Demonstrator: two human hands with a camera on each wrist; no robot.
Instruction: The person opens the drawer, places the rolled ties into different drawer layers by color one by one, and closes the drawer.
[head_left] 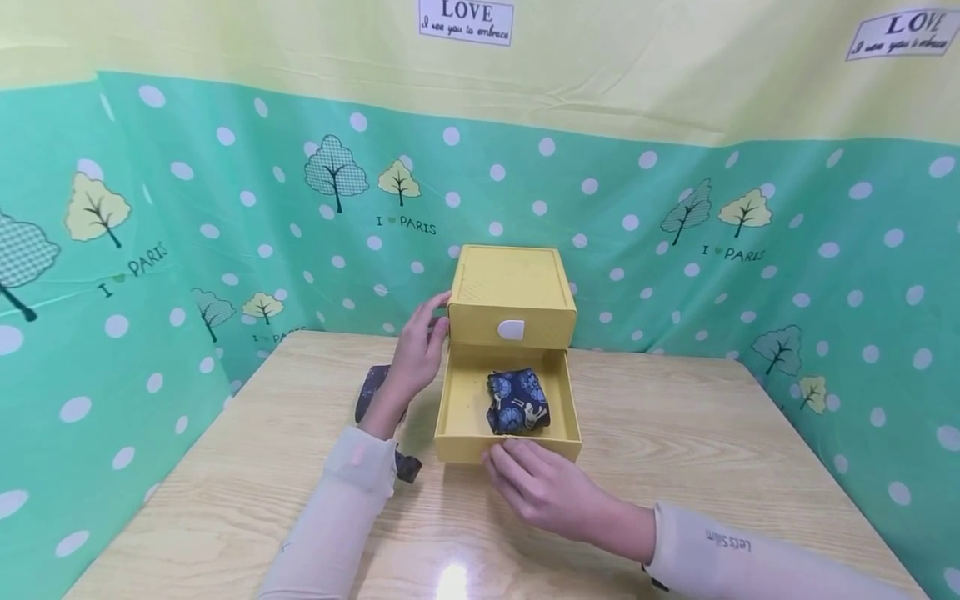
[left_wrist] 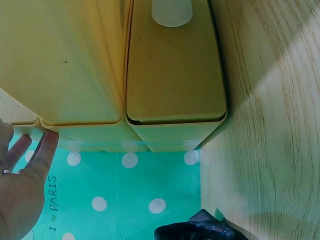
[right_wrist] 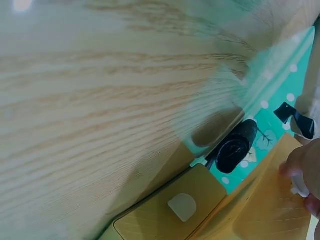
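Entry, drawer unit. The small yellow drawer box (head_left: 513,296) stands on the worktop (head_left: 675,467), straight ahead of both hands. Its lower drawer (head_left: 457,408) is pulled out toward me; the upper drawer (head_left: 512,327) is shut, white tab handle facing me.

Left hand (head_left: 417,354): fingers straight, resting flat against the box's left side wall, bracing it. Nothing gripped. The left wrist view confirms fingertips (left_wrist: 47,145) touching the yellow edge.

Right hand (head_left: 540,483): at the front wall of the open drawer, fingers curled over or onto its handle; the right wrist view shows fingertips (right_wrist: 300,172) around a white tab. I read this as a pinch on the drawer front.

Inside the drawer, just beyond the right hand: a folded dark blue patterned cloth (head_left: 517,402). A second dark cloth piece (head_left: 372,387) lies on the worktop beside the left wrist.

Handling judgement: the box looks like thin plastic, light, likely to slide on the smooth wood unless braced. The drawer is stiff enough to move by its front tab. The cloth is soft, light, unbreakable; best taken from above, in a bunch.
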